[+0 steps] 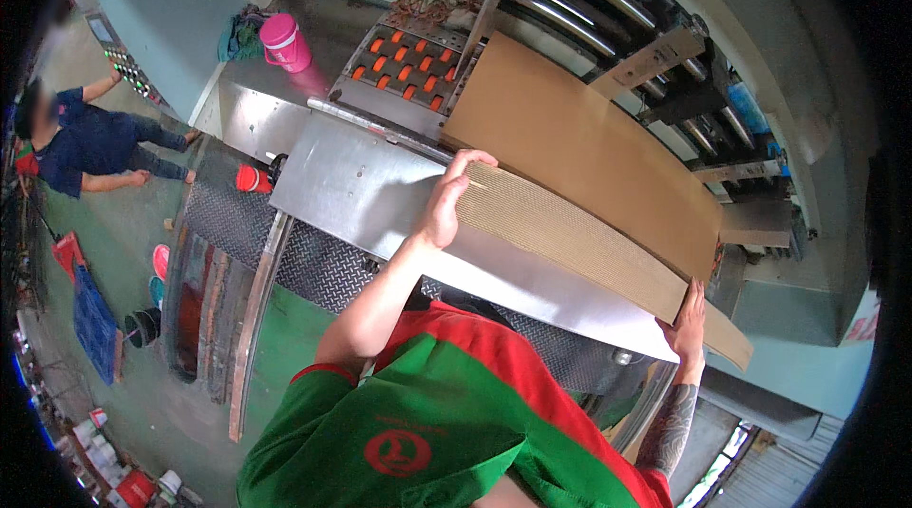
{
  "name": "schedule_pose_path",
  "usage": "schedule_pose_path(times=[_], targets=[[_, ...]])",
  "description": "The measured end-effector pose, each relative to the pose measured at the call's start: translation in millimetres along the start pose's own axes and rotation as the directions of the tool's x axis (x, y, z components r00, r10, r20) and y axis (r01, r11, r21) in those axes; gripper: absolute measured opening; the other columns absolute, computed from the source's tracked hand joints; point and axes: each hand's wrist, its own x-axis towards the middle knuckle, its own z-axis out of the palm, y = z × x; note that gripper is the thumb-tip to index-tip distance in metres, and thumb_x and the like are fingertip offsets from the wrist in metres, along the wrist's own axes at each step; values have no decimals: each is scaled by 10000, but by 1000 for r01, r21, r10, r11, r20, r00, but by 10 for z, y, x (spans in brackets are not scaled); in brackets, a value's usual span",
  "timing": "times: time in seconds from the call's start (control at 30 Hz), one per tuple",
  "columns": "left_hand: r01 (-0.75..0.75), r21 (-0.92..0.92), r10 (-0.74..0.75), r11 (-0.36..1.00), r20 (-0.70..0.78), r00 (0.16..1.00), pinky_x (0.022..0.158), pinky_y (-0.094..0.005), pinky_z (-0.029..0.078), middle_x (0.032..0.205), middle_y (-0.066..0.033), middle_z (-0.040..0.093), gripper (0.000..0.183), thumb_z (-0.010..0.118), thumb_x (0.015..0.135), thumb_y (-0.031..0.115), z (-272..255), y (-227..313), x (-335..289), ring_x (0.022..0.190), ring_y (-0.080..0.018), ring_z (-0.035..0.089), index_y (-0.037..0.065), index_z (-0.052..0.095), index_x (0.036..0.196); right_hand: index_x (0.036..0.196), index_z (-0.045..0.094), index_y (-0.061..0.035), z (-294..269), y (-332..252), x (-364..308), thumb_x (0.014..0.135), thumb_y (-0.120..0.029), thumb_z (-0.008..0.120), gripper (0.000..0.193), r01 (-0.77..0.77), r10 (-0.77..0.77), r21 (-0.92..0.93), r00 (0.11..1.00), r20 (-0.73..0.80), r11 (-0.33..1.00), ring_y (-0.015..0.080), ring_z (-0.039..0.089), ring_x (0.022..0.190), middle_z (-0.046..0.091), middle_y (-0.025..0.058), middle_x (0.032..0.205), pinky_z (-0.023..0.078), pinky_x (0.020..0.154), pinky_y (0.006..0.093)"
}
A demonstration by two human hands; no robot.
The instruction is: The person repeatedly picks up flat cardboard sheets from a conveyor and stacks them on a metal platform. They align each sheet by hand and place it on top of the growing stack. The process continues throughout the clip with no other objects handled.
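Observation:
A thick stack of brown corrugated cardboard sheets (579, 152) lies at the machine's feed side, its ridged cut edges facing me. My left hand (443, 204) is at the stack's left end, its fingers bent over the top edge and its palm against the corner. Toward the stack's right end, my right hand (686, 323) presses on the ridged face, fingers stretched upward and flat. Beneath the near side of the stack runs a smooth metal table (351, 187).
Metal rollers (560, 28) and guide plates rise behind the stack. Left of it are an orange-wheeled conveyor (404, 66), a pink lidded bucket (285, 42) and a red cup (253, 179). A person (90, 142) stands at a button panel on the far left. Tread plate (228, 213) borders the table.

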Motion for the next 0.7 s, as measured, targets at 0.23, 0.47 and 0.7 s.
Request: schedule_pose_path(times=[0.23, 0.47, 0.7], targets=[[-51, 132, 47, 990, 34, 998, 1305, -436, 300, 1612, -194, 559, 778, 402, 1074, 518, -19, 58, 6, 1555, -294, 463, -23, 461, 1631, 1726, 212, 4, 13, -40, -7, 782, -254, 964, 1234, 53, -54, -34, 998, -32, 998, 500, 284, 1638, 316, 308, 1743, 312, 1339, 572], [-263, 272, 237, 925, 127, 963, 1349, -541, 236, 1638, -224, 505, 980, 612, 995, 698, -193, 7, -12, 1584, -388, 422, 12, 392, 1661, 1721, 239, -34, -3, -101, -7, 733, -144, 986, 1243, -18, 18, 16, 1000, 0, 1000, 520, 325, 1609, 331, 296, 1732, 341, 1329, 573], [-278, 265, 254, 923, 123, 959, 1378, -585, 163, 1611, -215, 517, 922, 645, 948, 697, -161, -186, 35, 1598, -396, 408, 14, 469, 1543, 1713, 248, -13, 31, -105, -57, 783, -222, 971, 1196, -25, 26, 14, 1000, -11, 1000, 524, 329, 1604, 345, 296, 1718, 351, 1322, 568]])
